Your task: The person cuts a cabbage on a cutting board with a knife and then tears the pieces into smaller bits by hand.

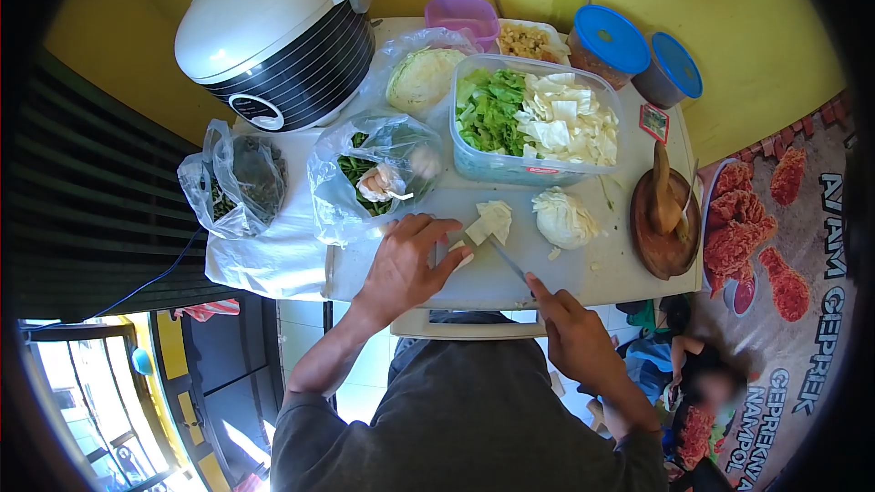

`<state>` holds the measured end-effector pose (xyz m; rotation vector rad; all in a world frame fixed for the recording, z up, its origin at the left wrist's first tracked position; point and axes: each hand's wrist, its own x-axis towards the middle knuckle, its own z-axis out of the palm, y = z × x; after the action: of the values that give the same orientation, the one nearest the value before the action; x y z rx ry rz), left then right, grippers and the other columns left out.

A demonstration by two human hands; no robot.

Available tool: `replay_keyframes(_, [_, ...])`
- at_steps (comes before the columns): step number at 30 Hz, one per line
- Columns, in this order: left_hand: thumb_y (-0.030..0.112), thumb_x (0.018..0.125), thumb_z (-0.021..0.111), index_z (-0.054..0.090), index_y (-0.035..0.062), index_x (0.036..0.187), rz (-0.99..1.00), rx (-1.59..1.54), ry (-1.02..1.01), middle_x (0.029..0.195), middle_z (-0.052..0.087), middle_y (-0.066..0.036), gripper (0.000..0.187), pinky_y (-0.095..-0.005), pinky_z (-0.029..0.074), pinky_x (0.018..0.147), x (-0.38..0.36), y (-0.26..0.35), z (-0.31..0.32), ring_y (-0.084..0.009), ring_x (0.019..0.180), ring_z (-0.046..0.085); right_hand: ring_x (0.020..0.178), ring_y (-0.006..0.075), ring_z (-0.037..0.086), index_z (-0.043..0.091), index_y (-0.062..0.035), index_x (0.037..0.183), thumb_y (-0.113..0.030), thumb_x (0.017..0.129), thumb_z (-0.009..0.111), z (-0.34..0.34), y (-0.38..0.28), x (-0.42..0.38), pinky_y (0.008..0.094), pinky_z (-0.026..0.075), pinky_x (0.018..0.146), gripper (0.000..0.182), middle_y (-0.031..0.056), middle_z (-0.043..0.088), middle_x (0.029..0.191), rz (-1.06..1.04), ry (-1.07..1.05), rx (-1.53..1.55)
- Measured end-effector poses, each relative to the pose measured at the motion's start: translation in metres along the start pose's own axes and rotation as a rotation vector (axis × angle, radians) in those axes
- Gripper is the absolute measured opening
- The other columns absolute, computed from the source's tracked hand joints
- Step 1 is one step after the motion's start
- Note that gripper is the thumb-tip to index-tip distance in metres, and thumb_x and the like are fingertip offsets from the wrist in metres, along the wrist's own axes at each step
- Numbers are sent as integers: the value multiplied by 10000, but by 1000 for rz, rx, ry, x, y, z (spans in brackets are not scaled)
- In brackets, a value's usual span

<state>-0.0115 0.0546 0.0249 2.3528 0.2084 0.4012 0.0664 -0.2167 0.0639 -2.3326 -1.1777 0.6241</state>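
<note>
My right hand (574, 333) is closed round the handle of a knife (506, 258), whose blade points up and left at cut cabbage leaves (492, 221). My left hand (415, 260) is curled on the opposite side of the blade, thumb and fingers round a small cabbage piece partly hidden by them. All this lies on a pale cutting board (401, 275). A peeled cabbage head (563, 219) sits right of the leaves. Behind it stands a clear plastic container (538, 171) with chopped green leaves (492, 109) on the left and chopped cabbage (565, 123) on the right.
Behind my left hand lies a plastic bag (333, 187) with garlic and greens. Another bag (241, 178), a rice cooker (273, 36) and a wrapped cabbage half (424, 77) stand further back. A wooden mortar (645, 241) with pestle and blue-lidded tubs (611, 41) are right. A person (706, 387) is below right.
</note>
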Motion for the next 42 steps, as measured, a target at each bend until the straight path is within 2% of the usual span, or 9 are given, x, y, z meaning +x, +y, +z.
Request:
replay_keyframes(2, [164,849,812,728,44,1126,31,8,25,896,675,-106,313,-419,524,806,12,-1,8,-298,828,656,714,403,624,420,-80,1543,37,943,547,3,3,0,502,518,651,624,195,595,917,24,96,58])
replay_keyframes(8, [152,854,793,692,44,1222,205,190,21,1064,653,-151,397,-392,550,824,37,-4,29,-323,919,667,734,423,613,406,-65,1543,42,941,542,6,7,1,513,513,679,626,214,580,909,85,94,13])
replay_keyframes(14, [166,842,772,605,41,1346,-96,-163,-335,1172,615,-194,546,-463,522,948,41,-1,-1,-389,1073,633,662,399,638,339,-82,1583,13,909,571,9,17,-3,496,550,638,719,202,572,935,41,114,-34])
replay_keyframes(20, [196,832,815,676,46,1251,127,167,-44,1119,652,-153,467,-438,544,869,48,-2,28,-331,974,678,660,403,635,330,-80,1587,29,894,561,5,18,-1,501,548,636,738,204,570,950,46,79,-57])
replay_keyframes(23, [254,807,846,721,51,1056,137,211,-8,1010,697,-114,344,-436,531,834,49,-3,39,-298,938,685,664,408,635,325,-80,1589,32,892,559,6,17,0,509,547,642,743,204,571,957,26,112,-28])
replay_keyframes(29, [281,790,855,701,111,1021,-160,161,-283,796,719,-34,325,-408,470,865,46,13,26,-266,915,671,666,421,634,317,-65,1588,55,888,551,17,15,5,523,544,653,748,221,571,981,-1,162,35])
replay_keyframes(35, [266,818,828,754,98,1029,221,171,-15,957,704,-53,280,-415,449,912,40,2,30,-262,961,644,692,436,634,295,-40,1589,71,876,544,18,15,8,532,538,665,764,233,570,999,41,147,18])
replay_keyframes(38, [227,841,803,758,103,1077,200,213,-92,1005,686,-67,270,-407,444,916,38,3,29,-263,986,626,722,448,633,271,-38,1598,80,862,542,22,15,10,535,534,677,792,242,564,1020,29,164,39])
replay_keyframes(42, [223,834,812,763,108,1055,215,182,-29,969,687,-54,254,-394,454,887,34,0,37,-251,955,627,737,452,628,244,-43,1609,85,845,544,23,10,13,536,530,696,830,252,554,1041,42,134,37])
